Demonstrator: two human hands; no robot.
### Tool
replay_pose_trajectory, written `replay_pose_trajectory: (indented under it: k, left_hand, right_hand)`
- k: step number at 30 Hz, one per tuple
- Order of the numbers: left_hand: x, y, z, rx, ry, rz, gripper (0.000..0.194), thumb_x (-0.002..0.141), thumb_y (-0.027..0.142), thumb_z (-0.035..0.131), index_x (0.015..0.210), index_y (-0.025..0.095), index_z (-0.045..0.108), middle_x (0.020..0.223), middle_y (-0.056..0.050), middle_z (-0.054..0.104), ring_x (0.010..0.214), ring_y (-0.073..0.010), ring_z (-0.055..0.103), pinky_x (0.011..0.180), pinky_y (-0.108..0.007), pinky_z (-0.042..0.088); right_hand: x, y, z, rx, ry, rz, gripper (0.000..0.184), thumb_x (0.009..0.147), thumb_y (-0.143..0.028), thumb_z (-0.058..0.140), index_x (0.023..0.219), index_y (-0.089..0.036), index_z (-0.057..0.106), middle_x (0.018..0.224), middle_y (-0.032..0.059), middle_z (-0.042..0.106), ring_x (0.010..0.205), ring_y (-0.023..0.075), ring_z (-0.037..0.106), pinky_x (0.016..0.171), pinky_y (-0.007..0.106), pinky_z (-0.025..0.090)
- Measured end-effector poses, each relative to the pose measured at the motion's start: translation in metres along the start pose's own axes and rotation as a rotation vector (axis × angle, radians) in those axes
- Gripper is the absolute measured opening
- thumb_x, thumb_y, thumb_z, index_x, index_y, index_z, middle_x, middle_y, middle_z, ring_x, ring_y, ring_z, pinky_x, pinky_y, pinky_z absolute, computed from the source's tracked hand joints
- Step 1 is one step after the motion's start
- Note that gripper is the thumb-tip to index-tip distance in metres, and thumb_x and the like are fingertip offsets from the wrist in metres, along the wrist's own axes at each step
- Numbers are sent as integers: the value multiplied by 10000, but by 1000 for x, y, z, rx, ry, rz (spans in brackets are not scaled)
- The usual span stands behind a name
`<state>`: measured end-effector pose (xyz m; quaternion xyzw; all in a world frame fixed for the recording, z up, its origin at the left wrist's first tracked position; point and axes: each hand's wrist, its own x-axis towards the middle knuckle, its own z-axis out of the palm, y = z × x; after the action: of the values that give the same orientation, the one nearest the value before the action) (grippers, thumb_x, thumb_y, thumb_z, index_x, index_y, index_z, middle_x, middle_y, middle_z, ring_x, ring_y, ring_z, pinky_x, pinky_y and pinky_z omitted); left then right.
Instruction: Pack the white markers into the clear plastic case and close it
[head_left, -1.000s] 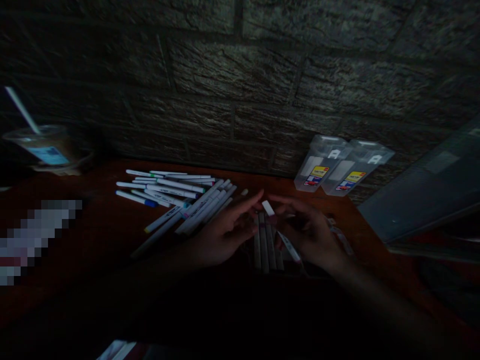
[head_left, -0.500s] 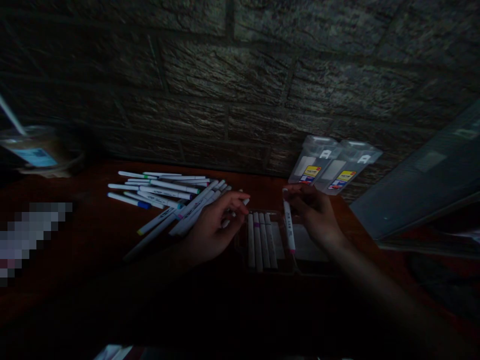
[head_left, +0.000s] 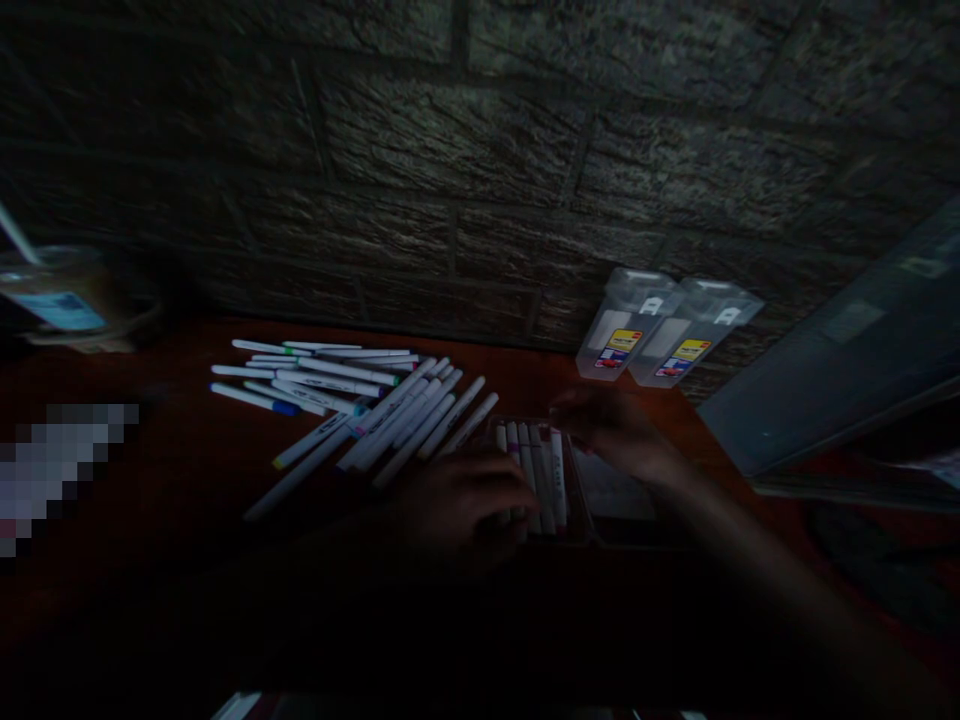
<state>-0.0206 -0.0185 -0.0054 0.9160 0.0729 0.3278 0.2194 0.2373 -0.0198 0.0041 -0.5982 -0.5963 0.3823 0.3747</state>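
A row of several white markers (head_left: 526,460) lies side by side in the left half of an open clear plastic case (head_left: 589,525). My left hand (head_left: 476,500) rests over the lower left of this row, fingers bent loosely across it and grasping nothing that I can see. At the right end of the row lies a marker with printing (head_left: 559,465). Just above and right of it is my right hand (head_left: 611,432), its fingers apart and holding nothing visible. Left of the case spreads a loose pile of capped markers (head_left: 397,415) on the brown table (head_left: 150,440).
Two clear cases with yellow labels (head_left: 645,335) stand against the brick wall (head_left: 465,150). A drink cup with a straw (head_left: 60,295) sits at the far left. A grey panel (head_left: 825,350) rises at the right. The scene is very dark.
The marker from my right hand now lies in the case at the row's right end. My left hand moved from the pile's edge right and down over the row. Another marker now lies beside the pile.
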Motion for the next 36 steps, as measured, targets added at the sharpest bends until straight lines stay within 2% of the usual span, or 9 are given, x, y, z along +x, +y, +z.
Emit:
replay_pose_trajectory:
  k: [3, 6, 10, 13, 16, 24, 30, 36]
  left_hand:
    - [-1, 1, 8, 73, -42, 107, 176, 971, 238, 616, 1069, 148, 731, 1033, -64, 739, 930, -196, 654, 820, -320, 523]
    - [0, 3, 15, 195, -92, 152, 229, 998, 317, 622, 1134, 160, 718, 1103, -62, 748, 1006, -231, 637, 917, -378, 501]
    - [4, 6, 23, 318, -167, 163, 256, 1010, 336, 626, 1180, 161, 703, 1192, -70, 745, 1077, -249, 597, 916, -388, 491]
    - [4, 7, 29, 367, -162, 195, 218, 1025, 275, 608, 1177, 153, 704, 1234, -63, 740, 1095, -241, 577, 881, -367, 494]
    - [3, 5, 33, 388, -128, 220, 211, 1049, 216, 559, 1178, 142, 708, 1210, -55, 753, 1056, -227, 573, 846, -349, 486]
    - [3, 4, 35, 392, -109, 231, 230, 1056, 195, 534, 1196, 132, 706, 1191, -37, 758, 1032, -231, 540, 837, -357, 475]
    - [4, 6, 33, 435, -188, 190, 197, 1037, 234, 583, 1164, 207, 731, 1164, -66, 758, 1030, -227, 558, 841, -351, 459]
    - [6, 5, 28, 436, -218, 209, 221, 1056, 279, 550, 1148, 200, 734, 1248, -70, 723, 1081, -228, 574, 909, -357, 463]
  right_hand:
    - [-1, 0, -1, -76, -47, -7, 101, 846, -280, 690, 890, -206, 743, 733, 23, 696, 545, 120, 543, 480, 265, 423]
    - [-1, 2, -2, -207, -79, -56, 100, 870, -247, 681, 867, -214, 776, 826, 43, 768, 711, 172, 678, 619, 282, 517]
    - [0, 6, -3, -273, -90, -72, 125, 896, -251, 690, 944, -217, 800, 917, 54, 810, 831, 214, 739, 716, 313, 558]
    - [-1, 8, -3, -281, -106, -84, 156, 907, -256, 696, 1012, -223, 807, 957, 51, 818, 864, 220, 753, 745, 320, 573]
    - [-2, 7, -3, -363, -93, -76, 163, 906, -247, 698, 1019, -237, 816, 973, 44, 821, 867, 225, 762, 731, 320, 576]
    - [-5, -1, -3, -486, -74, -84, 142, 892, -269, 713, 986, -223, 808, 968, 61, 811, 840, 220, 747, 692, 319, 553]
    - [-7, -4, -5, -537, -96, -90, 178, 909, -312, 677, 1005, -215, 791, 954, 71, 802, 804, 224, 742, 666, 319, 546]
    - [-2, 2, -5, -534, -99, -60, 242, 888, -378, 650, 1004, -217, 789, 965, 92, 812, 825, 268, 764, 694, 351, 586]
